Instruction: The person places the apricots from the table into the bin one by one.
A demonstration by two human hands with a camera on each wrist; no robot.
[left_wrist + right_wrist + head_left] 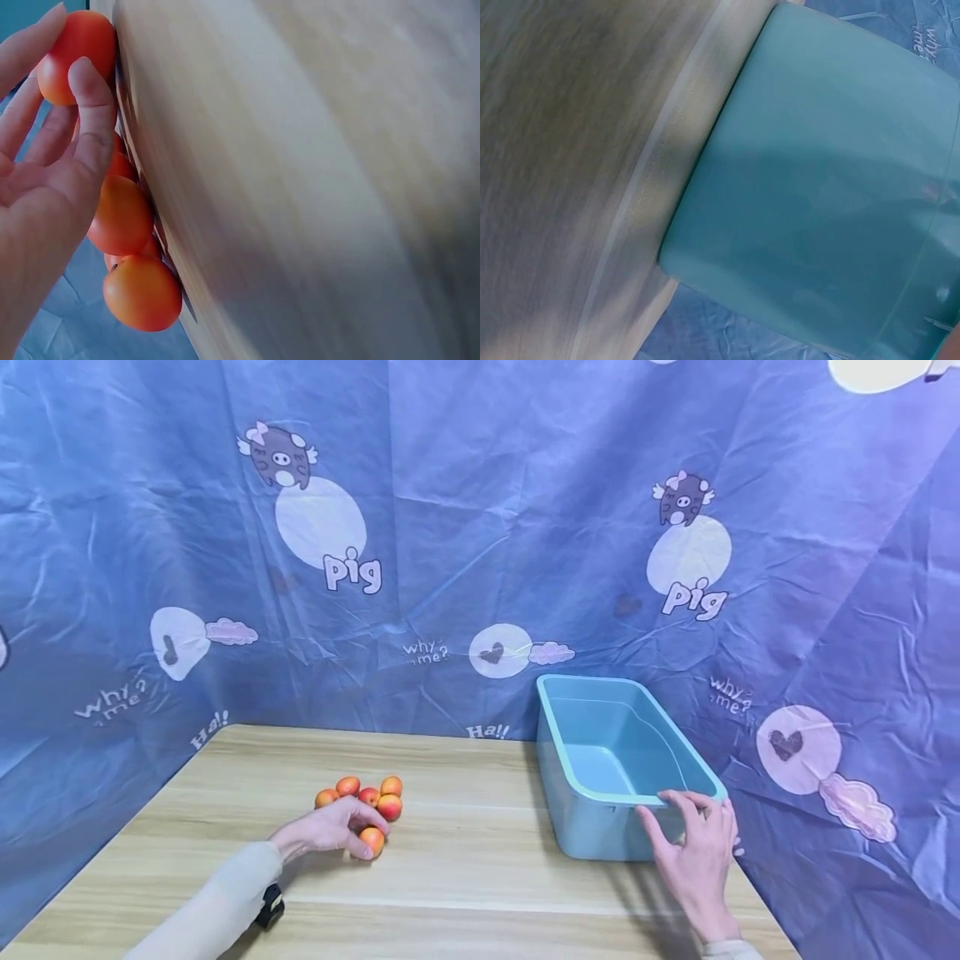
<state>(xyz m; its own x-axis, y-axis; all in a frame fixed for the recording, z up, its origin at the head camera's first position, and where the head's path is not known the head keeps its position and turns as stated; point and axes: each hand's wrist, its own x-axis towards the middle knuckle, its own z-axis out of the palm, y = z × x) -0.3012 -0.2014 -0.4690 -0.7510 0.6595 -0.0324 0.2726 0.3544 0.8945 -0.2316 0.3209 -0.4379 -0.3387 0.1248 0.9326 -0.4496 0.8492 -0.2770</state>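
Fingers and thumb of my left hand (330, 828) are around an orange-red apricot (372, 841) at the near side of a small group. In the left wrist view, thumb and fingertips touch opposite sides of that apricot (78, 58). Several more apricots (389, 807) lie close together just beyond the hand. On the right stands a blue plastic bin (600, 831), its inside bare where visible. My right hand (697, 852) holds the bin's near rim close to its right corner. Only a sliver of this hand shows in the right wrist view, beside the bin wall (817, 150).
A light wood table (465, 877) carries the fruit and the bin. Behind and on both sides hangs a blue printed cloth (450, 527). The bin stands near the table's right edge, close to the cloth.
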